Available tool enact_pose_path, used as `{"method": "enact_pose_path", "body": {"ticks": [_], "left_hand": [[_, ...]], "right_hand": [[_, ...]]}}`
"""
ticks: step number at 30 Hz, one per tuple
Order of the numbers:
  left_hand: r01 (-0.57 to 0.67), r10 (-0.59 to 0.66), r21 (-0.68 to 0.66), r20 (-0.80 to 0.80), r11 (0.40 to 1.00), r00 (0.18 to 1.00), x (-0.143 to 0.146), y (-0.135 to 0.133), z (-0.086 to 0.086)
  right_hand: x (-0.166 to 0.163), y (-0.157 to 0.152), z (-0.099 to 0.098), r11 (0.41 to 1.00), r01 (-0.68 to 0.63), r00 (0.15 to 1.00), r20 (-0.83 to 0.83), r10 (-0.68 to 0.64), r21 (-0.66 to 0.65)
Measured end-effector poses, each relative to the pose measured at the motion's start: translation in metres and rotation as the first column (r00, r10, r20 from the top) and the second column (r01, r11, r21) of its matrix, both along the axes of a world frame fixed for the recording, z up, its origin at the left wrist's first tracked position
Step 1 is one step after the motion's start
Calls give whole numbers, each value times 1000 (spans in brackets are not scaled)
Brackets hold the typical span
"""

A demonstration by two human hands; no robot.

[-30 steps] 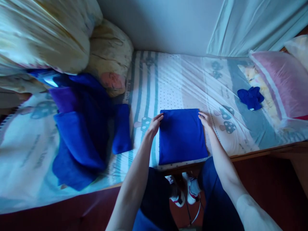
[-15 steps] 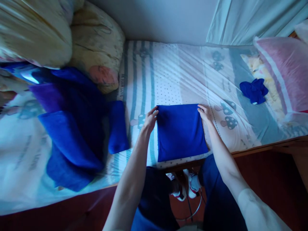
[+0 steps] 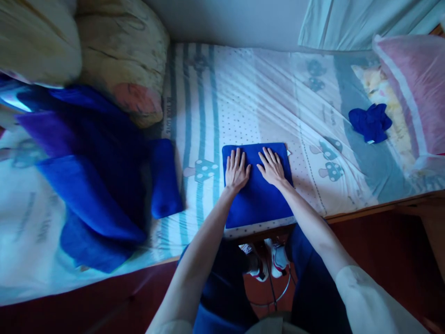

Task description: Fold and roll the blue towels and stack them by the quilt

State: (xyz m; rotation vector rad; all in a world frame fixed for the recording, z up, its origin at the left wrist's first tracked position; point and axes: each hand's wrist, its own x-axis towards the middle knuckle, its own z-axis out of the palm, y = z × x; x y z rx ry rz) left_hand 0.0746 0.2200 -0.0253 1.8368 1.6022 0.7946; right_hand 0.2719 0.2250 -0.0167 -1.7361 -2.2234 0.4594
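A blue cloth (image 3: 259, 199), folded into a flat square, lies on the bed at its front edge. My left hand (image 3: 237, 170) rests flat on its upper left part, fingers stretched out. On the upper right part lies my right hand (image 3: 272, 168), also flat with fingers spread. A small white tag shows at the cloth's right edge. To the left is a rolled or folded blue cloth bundle (image 3: 165, 178). Farther left a heap of loose blue cloth (image 3: 93, 199) spreads over the bed.
Yellowish pillows (image 3: 125, 60) stand at the back left. A crumpled blue cloth (image 3: 370, 122) lies on the right, beside a pink cushion (image 3: 413, 93). A patterned sheet (image 3: 239, 102) covers the bed, and a pale curtain (image 3: 365, 23) hangs behind.
Both hands have left the cloth's upper corners and moved inward, now lying flat on top of it. The view has shifted slightly.
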Motion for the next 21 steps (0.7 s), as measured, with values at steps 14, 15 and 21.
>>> {"method": "enact_pose_path", "body": {"ticks": [14, 15, 21], "left_hand": [[-11, 10, -44, -34, 999, 999, 37, -47, -4], [-22, 20, -44, -38, 999, 999, 34, -54, -4], [-94, 87, -42, -146, 995, 986, 16, -68, 1]], "right_hand": [[-13, -48, -5, 998, 60, 998, 9, -59, -17], [-11, -55, -4, 997, 77, 997, 19, -76, -29], [7, -67, 6, 958, 281, 957, 91, -275, -55]]}}
